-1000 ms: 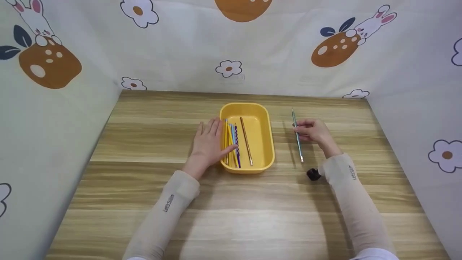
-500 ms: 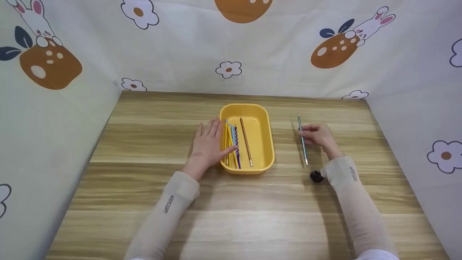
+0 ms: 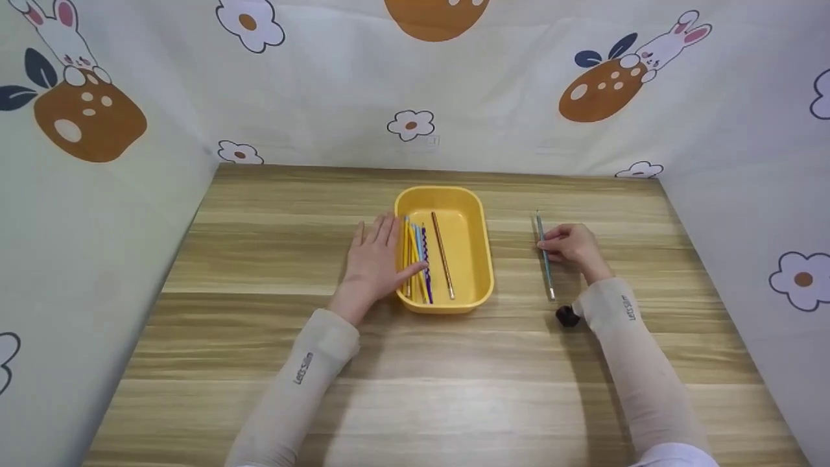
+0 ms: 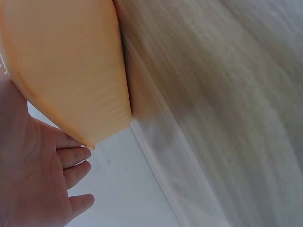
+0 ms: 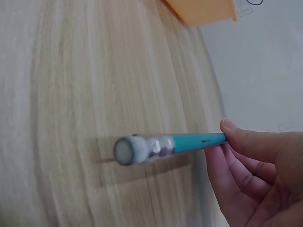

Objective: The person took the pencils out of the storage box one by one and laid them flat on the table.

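Observation:
To the right of the yellow plastic bin [image 3: 487, 259], my right hand [image 3: 573, 246] pinches a teal pencil [image 3: 545, 263] between thumb and fingers. Its white eraser end [image 5: 128, 150] and metal band face the right wrist camera, close over the wood. My left hand [image 3: 376, 256] lies along the bin's left side with fingers straight, the thumb reaching over the rim. In the left wrist view the fingers [image 4: 75, 156] extend beside the bin's outer wall [image 4: 71, 61]. Several pencils, yellow, blue and purple-patterned [image 3: 425, 253], lie together at the bin's left, with a brown pencil [image 3: 443, 253] apart from them.
The bin stands on a wood-grain table [image 3: 441, 389]. Pale curtains [image 3: 324, 84] printed with rabbits and flowers enclose the back and both sides. A black camera piece [image 3: 568, 316] sits by the right wrist.
My right hand has moved slightly right and toward me with the teal pencil, which has come lower toward the table. The left hand and the bin stay in place.

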The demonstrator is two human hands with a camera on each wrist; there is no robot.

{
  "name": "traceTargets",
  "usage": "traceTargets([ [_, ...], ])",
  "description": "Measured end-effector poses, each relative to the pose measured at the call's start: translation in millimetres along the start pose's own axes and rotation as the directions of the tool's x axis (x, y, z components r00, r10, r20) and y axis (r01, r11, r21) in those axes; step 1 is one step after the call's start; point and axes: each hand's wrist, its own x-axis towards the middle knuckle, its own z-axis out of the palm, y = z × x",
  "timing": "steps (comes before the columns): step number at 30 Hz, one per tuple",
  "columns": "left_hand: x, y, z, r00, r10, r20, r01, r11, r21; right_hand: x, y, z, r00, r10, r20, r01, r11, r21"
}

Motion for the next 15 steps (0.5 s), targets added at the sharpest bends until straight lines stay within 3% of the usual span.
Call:
traceTargets([
  [5,-0.1,1.2,-0.2,1.0,0.003,-0.002,-0.003,1.0,0.005,2.7,0.9,1.1,0.999,0.032,-0.004,-0.032,0.999,-0.027],
  [15,0.2,-0.4,1.5,1.0,-0.011,0.0,0.011,1.0,0.028,6.1,0.5,3.9,1.0,0.012,-0.027,-0.015,0.994,-0.11],
])
